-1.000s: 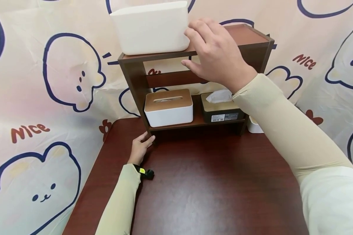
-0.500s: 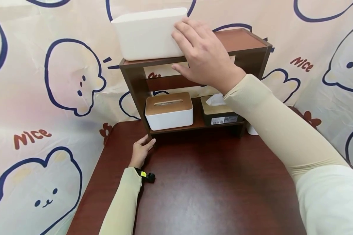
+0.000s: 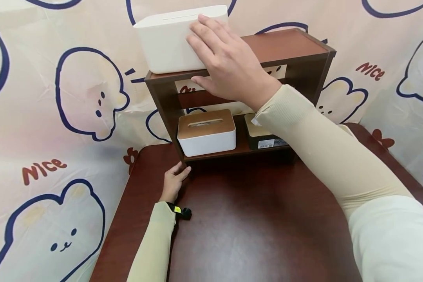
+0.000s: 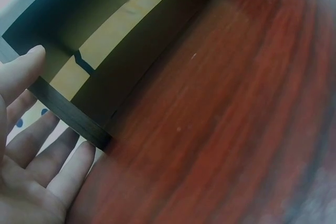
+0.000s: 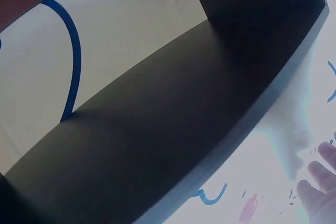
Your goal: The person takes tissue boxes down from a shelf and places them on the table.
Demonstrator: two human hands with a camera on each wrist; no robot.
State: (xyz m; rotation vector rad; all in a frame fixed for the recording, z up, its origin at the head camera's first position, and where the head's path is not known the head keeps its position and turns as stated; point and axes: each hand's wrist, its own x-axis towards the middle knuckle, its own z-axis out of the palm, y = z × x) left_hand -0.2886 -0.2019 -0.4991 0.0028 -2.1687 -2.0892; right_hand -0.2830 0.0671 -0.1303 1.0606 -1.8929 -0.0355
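A white box (image 3: pixel 169 47) with a slit in its top stands on the left end of a brown two-tier wooden shelf (image 3: pixel 285 43). Laid against the front of that box, near its right side, is my right hand (image 3: pixel 229 62), fingers extended and thumb lower down. My left hand (image 3: pixel 174 181) is at the shelf's lower left leg. The left wrist view shows the left thumb (image 4: pixel 23 74) on the inner side of the leg panel (image 4: pixel 73 114) and the other fingers on its outer side. Only fingertips (image 5: pixel 320 182) of the right hand appear in the right wrist view.
On the lower tier sit a white tissue box (image 3: pixel 207 135) with a wooden lid and a dark tissue box (image 3: pixel 264 137), partly hidden by my right arm. The shelf stands at the back of a reddish-brown table (image 3: pixel 253 219). Printed cloth (image 3: pixel 38 109) hangs behind and beside it.
My right hand has moved left from the white box's right edge onto its front face. The left hand stays at the shelf leg. The head view has shifted slightly.
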